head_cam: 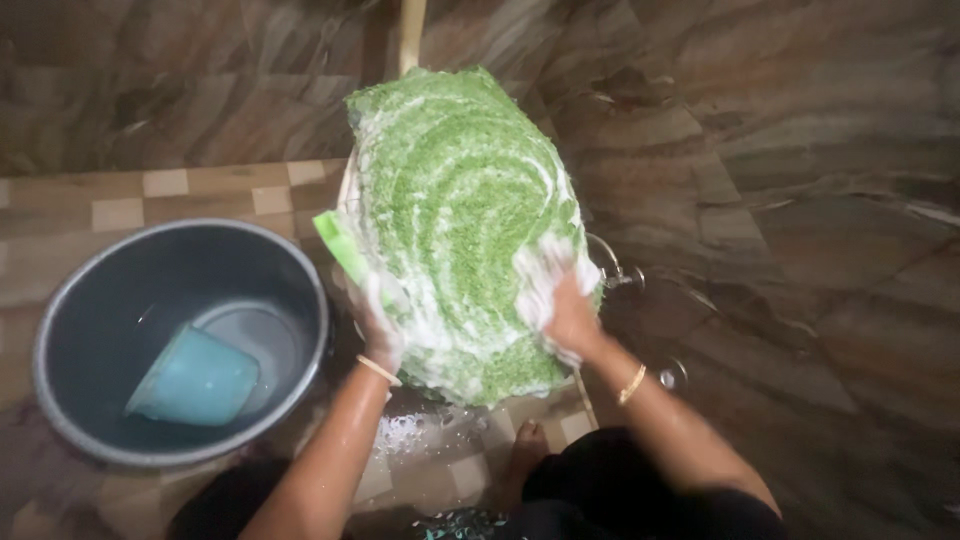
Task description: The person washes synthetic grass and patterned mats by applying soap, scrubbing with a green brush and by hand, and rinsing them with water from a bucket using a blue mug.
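- Green mat (455, 200), soapy, propped upright against the brown wall, just right of the grey tub (60, 340).
- Left hand (380, 325) gripping green brush (340, 245) at mat's lower left edge.
- Right hand (560, 305) pressed flat, lathered, on mat's lower right.
- Teal mug (195, 380) lying inside tub.

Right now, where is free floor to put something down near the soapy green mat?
Bare marbled floor lies right of the green mat and of the right hand. Free tiles lie behind the grey tub. It is crowded between tub and mat, where the left hand grips, and near the foot.
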